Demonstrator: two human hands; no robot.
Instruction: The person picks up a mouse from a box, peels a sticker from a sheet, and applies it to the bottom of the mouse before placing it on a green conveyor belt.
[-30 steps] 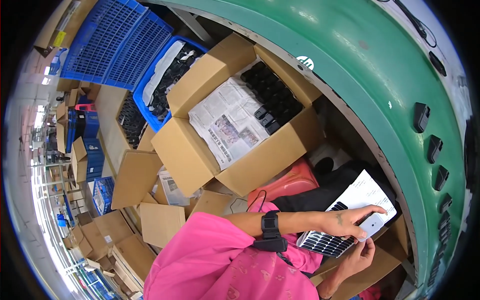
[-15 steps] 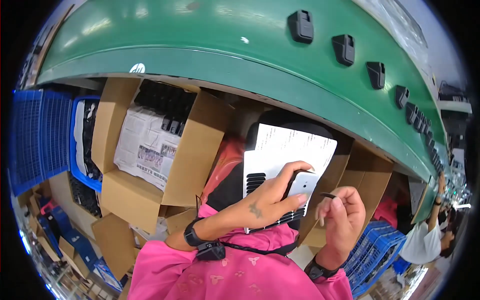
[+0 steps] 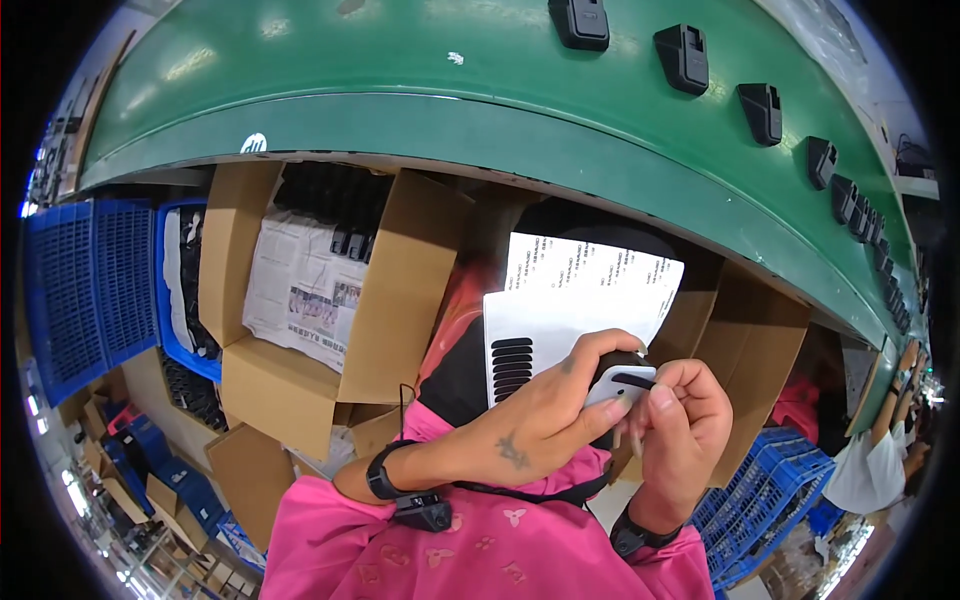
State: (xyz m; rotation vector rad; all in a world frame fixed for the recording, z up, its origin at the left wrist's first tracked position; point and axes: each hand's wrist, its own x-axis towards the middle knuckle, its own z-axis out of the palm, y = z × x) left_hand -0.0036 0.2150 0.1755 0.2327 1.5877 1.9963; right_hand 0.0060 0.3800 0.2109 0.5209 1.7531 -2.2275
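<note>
My left hand (image 3: 545, 410) is wrapped round a small device with a pale grey face (image 3: 605, 389) and black sides. The thumb lies along its lower edge. Between thumb and forefinger, my right hand (image 3: 692, 415) pinches the end of a thin black adhesive strip (image 3: 632, 381). That strip lies across the upper part of the grey face; whether it is stuck down I cannot tell. Beneath my hands, a white backing sheet (image 3: 600, 285) rests on my lap, with a column of black strips (image 3: 512, 365) at its left side.
A green bench (image 3: 380, 60) runs across the far side, with a row of black devices (image 3: 682, 60) on it. At the left, an open carton (image 3: 395, 290) holds newspaper and black parts, beside blue crates (image 3: 75, 285). Another carton (image 3: 765, 350) and a blue basket (image 3: 765, 485) stand right.
My right hand has moved left and brought the black strip onto the device's grey face. The left hand keeps its hold, with the device turned slightly. The whole view has shifted a little.
</note>
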